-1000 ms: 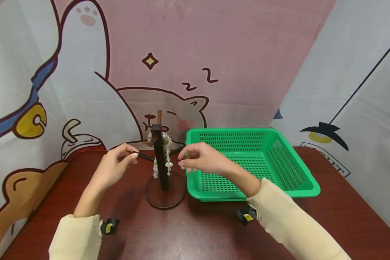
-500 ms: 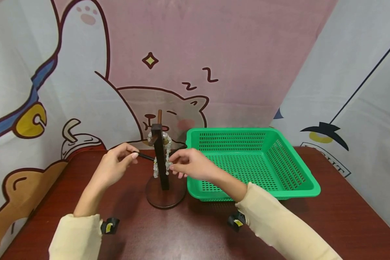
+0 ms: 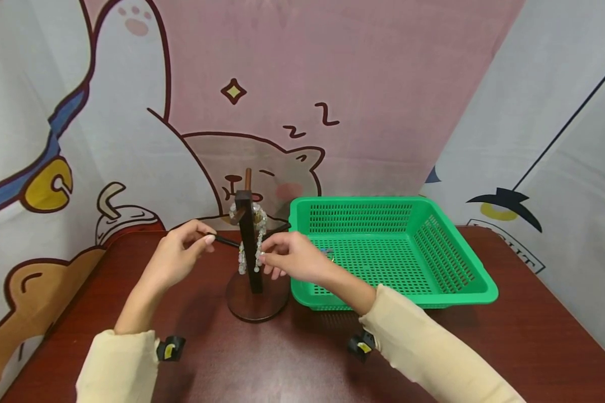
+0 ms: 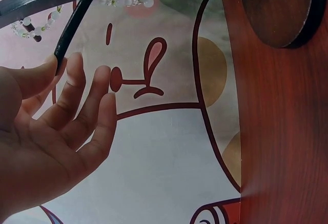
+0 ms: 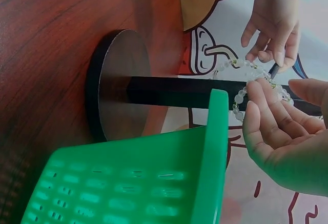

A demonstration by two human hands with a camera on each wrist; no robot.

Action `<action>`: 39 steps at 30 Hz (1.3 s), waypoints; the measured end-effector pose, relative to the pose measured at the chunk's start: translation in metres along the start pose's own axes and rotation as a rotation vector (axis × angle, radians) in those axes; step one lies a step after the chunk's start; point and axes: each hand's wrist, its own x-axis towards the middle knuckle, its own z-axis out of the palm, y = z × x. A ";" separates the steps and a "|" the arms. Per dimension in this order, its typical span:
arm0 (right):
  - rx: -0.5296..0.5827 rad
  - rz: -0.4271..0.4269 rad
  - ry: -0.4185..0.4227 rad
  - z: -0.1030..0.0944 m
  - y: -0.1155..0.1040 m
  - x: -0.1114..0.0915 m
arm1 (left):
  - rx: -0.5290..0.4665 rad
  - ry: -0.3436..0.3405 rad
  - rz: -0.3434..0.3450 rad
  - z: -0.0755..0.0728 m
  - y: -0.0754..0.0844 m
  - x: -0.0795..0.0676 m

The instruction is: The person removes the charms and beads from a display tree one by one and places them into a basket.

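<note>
The jewelry stand (image 3: 248,240) is showing dark, smooth, wood-like surfaces, its round base (image 3: 258,308) gleaming softly. On the stand, the beaded strand (image 3: 261,217) is looking glassy, partly frosted. To its right, the slotted basket (image 3: 408,301) is shining in smooth plastic. Beneath the stand, the table (image 3: 267,358) is reflecting light off glossy reddish wood. Behind, the printed backdrop (image 3: 373,84) is hanging in matt, creased cloth.

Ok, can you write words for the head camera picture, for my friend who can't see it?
The left hand pinches a thin black rod at a dark stand hung with clear beads, and the right hand is at the beads. A green basket is to the right on a reddish-brown table, before a cartoon cat backdrop.
</note>
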 end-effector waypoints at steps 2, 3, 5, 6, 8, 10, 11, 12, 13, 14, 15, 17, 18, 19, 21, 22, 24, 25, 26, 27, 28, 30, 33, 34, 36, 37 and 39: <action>0.009 -0.002 0.007 0.000 0.000 0.000 | -0.002 -0.001 0.000 0.000 0.000 0.000; 0.012 -0.002 0.012 0.000 0.000 0.001 | -0.003 -0.001 0.000 0.000 0.000 0.000; 0.009 -0.005 0.025 0.001 -0.001 0.001 | -0.005 -0.002 0.000 -0.001 0.000 0.000; 0.006 -0.007 0.033 0.001 -0.001 0.002 | -0.004 -0.003 0.000 -0.001 0.000 0.000; -0.001 -0.008 0.053 0.003 0.000 0.004 | -0.003 -0.003 0.002 -0.001 0.000 0.000; -0.009 -0.009 0.077 0.005 0.000 0.005 | -0.001 -0.003 0.003 -0.001 0.001 0.000; -0.013 -0.010 0.089 0.006 0.000 0.006 | 0.000 -0.003 0.003 -0.001 0.001 0.000; -0.016 -0.008 0.101 0.007 0.000 0.006 | 0.000 -0.003 0.003 -0.001 0.001 0.001; -0.017 -0.011 0.113 0.008 0.001 0.006 | 0.001 -0.002 0.003 -0.001 0.001 0.001; -0.019 -0.012 0.125 0.009 0.001 0.007 | 0.002 -0.002 0.002 -0.001 0.001 0.001; -0.022 -0.015 0.136 0.010 0.001 0.007 | 0.002 -0.003 0.001 -0.001 0.001 0.001; -0.024 -0.022 0.153 0.010 0.001 0.007 | 0.001 -0.004 0.000 -0.001 0.001 0.001; -0.022 -0.025 0.158 0.010 0.000 0.007 | 0.001 -0.005 -0.001 -0.001 0.001 0.001; -0.022 -0.028 0.161 0.010 0.000 0.007 | -0.001 -0.006 -0.001 -0.001 0.001 0.001; -0.024 -0.028 0.163 0.009 -0.001 0.006 | -0.001 -0.009 -0.002 -0.001 0.001 0.001; -0.021 -0.031 0.161 0.008 -0.001 0.005 | -0.002 -0.010 -0.001 -0.001 0.001 0.001; -0.012 -0.031 0.155 0.006 -0.003 0.004 | -0.003 -0.011 -0.002 -0.001 0.001 0.001; -0.008 -0.035 0.150 0.005 -0.003 0.003 | -0.002 -0.011 -0.002 -0.001 0.001 0.001; -0.001 -0.037 0.146 0.004 -0.004 0.002 | -0.002 -0.011 -0.003 -0.001 0.001 0.001; 0.009 -0.041 0.142 0.004 -0.004 0.002 | -0.002 -0.010 -0.004 -0.001 0.001 0.001; 0.018 -0.045 0.139 0.003 -0.004 0.002 | -0.002 -0.010 -0.005 -0.001 0.001 0.001; 0.031 -0.053 0.137 0.001 -0.005 0.001 | -0.003 -0.010 -0.006 -0.001 0.001 0.000; 0.043 -0.065 0.137 -0.002 -0.007 0.000 | -0.002 -0.011 -0.006 -0.001 0.001 0.000; 0.045 -0.066 0.136 -0.003 -0.009 -0.001 | -0.001 -0.011 -0.006 -0.001 0.001 0.000; 0.042 -0.073 0.135 -0.006 -0.011 -0.003 | 0.002 -0.010 -0.005 -0.001 0.001 0.000; 0.043 -0.075 0.136 -0.007 -0.012 -0.004 | 0.003 -0.009 -0.005 -0.001 0.001 0.000; 0.043 -0.076 0.140 -0.010 -0.014 -0.005 | 0.005 -0.009 -0.005 -0.001 0.001 0.000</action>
